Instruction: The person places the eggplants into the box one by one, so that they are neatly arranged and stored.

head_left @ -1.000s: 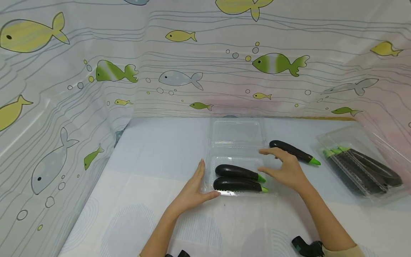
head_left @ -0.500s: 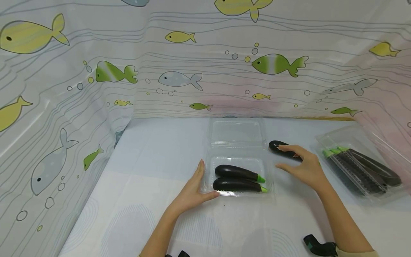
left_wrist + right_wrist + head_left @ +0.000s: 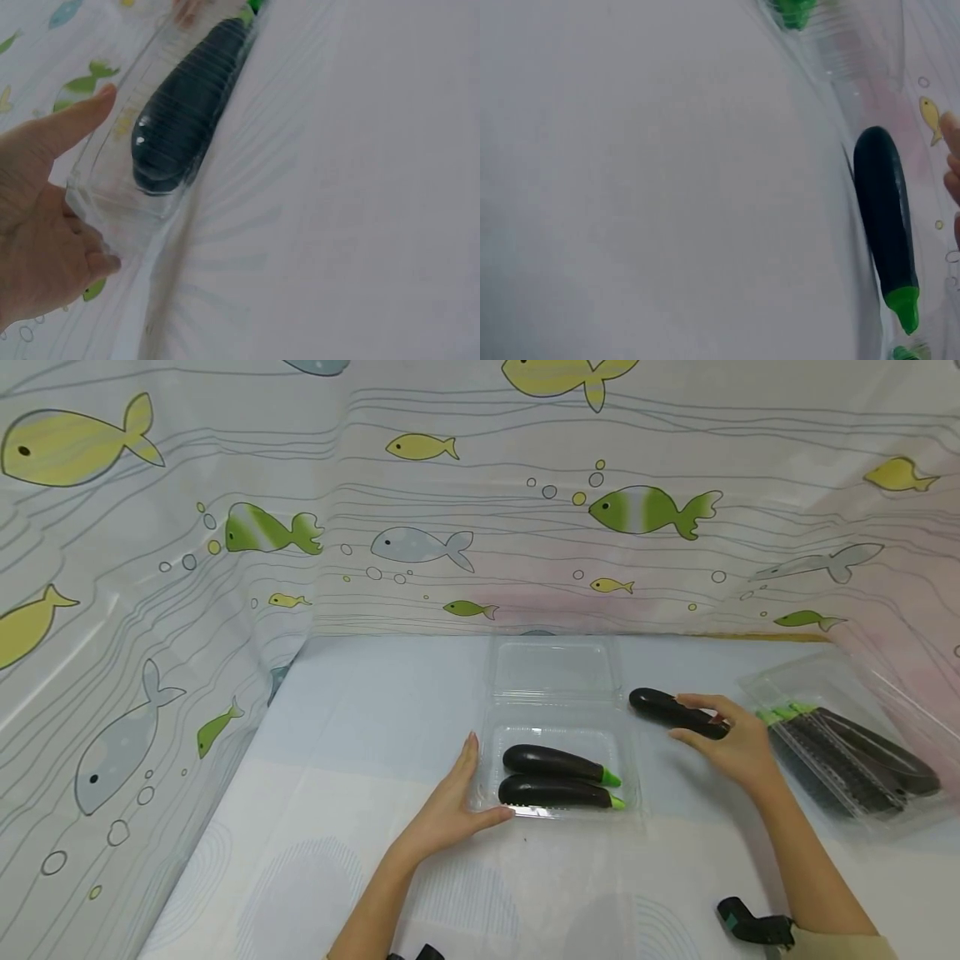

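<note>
A clear plastic clamshell box (image 3: 557, 714) lies unfolded on the table, with two dark toy eggplants (image 3: 558, 762) side by side in its near half. My left hand (image 3: 450, 806) rests at the box's left side, fingers extended along the edge and thumb on the front corner; the left wrist view shows this box corner between thumb and fingers. To the right of the box is a third eggplant (image 3: 667, 708). My right hand (image 3: 735, 743) reaches around its stem end, fingers behind and thumb in front, covering the green tip. Finger contact with it is unclear.
A second clear plastic box (image 3: 847, 743) stands at the right, holding several eggplants with green tips. A fish-patterned curtain (image 3: 420, 585) hangs along the back and left of the pale cloth-covered table (image 3: 375, 710).
From above the box's right side, my right hand has moved right to the loose eggplant and come around its stem end. The left hand and box have stayed put.
</note>
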`<state>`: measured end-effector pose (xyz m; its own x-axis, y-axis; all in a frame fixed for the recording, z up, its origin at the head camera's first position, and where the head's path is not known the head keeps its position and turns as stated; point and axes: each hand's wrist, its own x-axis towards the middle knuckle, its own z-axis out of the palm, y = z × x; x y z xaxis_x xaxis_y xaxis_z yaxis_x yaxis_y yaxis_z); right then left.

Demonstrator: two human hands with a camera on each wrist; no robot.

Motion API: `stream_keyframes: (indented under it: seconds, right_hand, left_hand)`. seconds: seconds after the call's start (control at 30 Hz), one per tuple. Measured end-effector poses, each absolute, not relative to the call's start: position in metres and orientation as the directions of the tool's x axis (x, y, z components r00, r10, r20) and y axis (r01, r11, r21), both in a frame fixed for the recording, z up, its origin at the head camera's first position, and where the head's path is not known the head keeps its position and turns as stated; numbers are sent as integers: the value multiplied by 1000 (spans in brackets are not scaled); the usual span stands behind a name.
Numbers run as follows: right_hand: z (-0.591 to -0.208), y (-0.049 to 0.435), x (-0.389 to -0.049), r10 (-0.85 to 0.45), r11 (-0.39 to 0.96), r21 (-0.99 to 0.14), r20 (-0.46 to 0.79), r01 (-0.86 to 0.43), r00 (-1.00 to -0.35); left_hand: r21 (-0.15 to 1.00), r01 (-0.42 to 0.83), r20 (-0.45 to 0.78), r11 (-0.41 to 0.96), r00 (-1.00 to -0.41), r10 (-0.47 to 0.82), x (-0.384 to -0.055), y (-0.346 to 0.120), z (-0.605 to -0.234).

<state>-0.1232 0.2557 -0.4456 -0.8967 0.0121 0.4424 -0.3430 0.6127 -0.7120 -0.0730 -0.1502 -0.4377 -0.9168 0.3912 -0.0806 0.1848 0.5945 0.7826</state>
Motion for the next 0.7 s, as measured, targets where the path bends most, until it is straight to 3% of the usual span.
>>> stream_keyframes:
  seconds: [0.43,0.7]
  right_hand:
    - [-454,267,-128,43,616,-756,315,-223,-948]
    - [-453,272,-130,49,734,-676,148,-65,-988]
  left_hand:
    - [784,189,-74,591,-918,391,-73,-150,-438]
    - [784,190,-72,591,-918,391,-73,-150,-438]
